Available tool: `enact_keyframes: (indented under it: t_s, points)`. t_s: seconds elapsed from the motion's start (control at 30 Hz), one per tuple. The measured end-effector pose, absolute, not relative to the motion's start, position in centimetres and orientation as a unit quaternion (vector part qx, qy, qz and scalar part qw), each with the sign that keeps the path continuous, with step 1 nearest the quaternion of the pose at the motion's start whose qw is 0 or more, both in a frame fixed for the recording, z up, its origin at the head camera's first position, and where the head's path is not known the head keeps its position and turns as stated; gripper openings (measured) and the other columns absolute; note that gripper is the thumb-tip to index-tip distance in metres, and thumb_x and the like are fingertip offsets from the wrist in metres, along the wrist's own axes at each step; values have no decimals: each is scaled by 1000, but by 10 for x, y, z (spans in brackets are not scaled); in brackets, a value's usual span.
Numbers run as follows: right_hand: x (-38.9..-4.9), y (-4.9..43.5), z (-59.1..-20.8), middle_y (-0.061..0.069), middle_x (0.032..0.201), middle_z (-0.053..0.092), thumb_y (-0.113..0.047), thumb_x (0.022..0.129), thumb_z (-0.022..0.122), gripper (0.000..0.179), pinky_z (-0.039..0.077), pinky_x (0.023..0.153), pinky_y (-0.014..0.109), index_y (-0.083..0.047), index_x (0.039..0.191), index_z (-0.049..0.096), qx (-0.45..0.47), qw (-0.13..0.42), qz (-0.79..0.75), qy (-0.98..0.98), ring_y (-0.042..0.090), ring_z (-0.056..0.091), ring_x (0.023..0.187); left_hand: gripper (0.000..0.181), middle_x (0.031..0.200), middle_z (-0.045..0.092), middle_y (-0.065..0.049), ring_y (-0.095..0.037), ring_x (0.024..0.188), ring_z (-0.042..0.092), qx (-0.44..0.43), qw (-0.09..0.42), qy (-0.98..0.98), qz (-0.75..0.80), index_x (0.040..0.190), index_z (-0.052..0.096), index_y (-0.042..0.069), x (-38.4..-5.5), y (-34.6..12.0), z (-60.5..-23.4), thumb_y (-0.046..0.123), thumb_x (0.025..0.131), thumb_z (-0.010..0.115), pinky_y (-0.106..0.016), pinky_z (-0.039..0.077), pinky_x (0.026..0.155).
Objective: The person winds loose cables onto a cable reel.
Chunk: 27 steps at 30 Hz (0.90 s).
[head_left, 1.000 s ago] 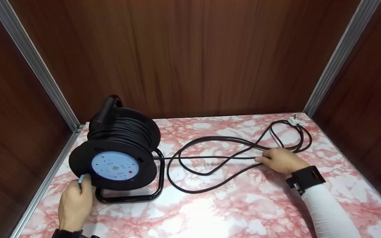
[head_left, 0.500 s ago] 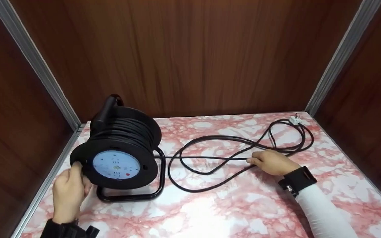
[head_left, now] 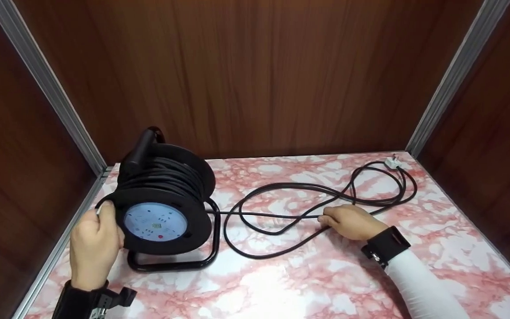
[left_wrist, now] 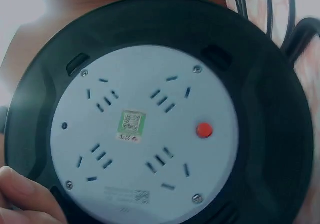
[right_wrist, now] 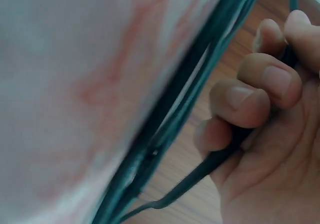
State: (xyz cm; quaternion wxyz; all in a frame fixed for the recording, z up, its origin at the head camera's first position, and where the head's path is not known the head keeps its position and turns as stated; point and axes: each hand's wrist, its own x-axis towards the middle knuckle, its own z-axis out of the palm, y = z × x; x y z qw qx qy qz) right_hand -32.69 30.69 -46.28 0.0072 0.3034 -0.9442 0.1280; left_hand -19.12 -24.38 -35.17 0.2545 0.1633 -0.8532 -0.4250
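1. Black cable reel (head_left: 166,197) stands on its tubular stand (head_left: 173,266) at the left of the tabletop (head_left: 255,292), carry handle (head_left: 140,150) at the top.
2. Its round, pale blue socket panel (head_left: 155,221) faces the near side; a red button (left_wrist: 204,130) and a small green-and-white label (left_wrist: 131,125) show on it.
3. The left hand (head_left: 93,248) is at the reel's left rim, its grip closed on a small pale knob (head_left: 98,212), mostly hidden by the fingers.
4. The right hand (head_left: 352,221) is right of centre, its grip clamped on the black cable (head_left: 290,184), fingers curled round it.
5. From the reel, the cable runs right to that hand; more of it lies in loose loops across the tabletop.
6. A white plug (head_left: 392,163) rests near the far right corner, beside the smaller loops.
7. Brown wood-grain panels (head_left: 255,79) enclose the far, left and right sides.
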Motion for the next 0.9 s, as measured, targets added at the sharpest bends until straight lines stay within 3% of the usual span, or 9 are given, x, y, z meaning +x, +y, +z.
enact_keyframes:
  t_s: [0.1,0.3,0.43,0.63,0.9]
  points:
    - [-327,304,-464,-16,70,50,-46,110,53,31,46,70,36,-29,85,58,310,11,131,-942,8,53,67,59,54,59,-6,-27,57,58,149,275,-869,-384,71,56,9,-192,-237,-347,50,110,41,-40,38,55]
    - [-326,298,-466,-18,70,50,-45,110,55,31,48,72,39,-29,84,59,320,19,131,-938,8,55,69,46,67,52,-20,-47,63,57,112,361,-864,-333,77,51,6,-197,-219,-350,38,110,46,-57,35,54]
    - [-324,294,-467,-16,67,47,-43,109,57,33,49,70,40,-29,80,53,327,28,129,-936,9,56,68,42,59,46,-19,-53,57,54,102,406,-856,-304,78,48,5,-197,-210,-354,34,109,49,-61,32,52]
    - [-322,288,-467,-15,67,46,-41,109,58,33,50,69,41,-29,79,52,335,31,135,-932,10,58,70,40,50,37,-10,-48,46,47,70,455,-846,-268,76,46,6,-199,-199,-356,31,108,52,-58,30,44]
    - [-321,289,-466,-16,66,45,-42,109,57,33,49,70,40,-29,80,52,329,21,136,-934,9,56,69,39,50,33,-5,-43,42,45,48,474,-840,-261,77,45,6,-204,-187,-358,28,108,52,-56,30,42]
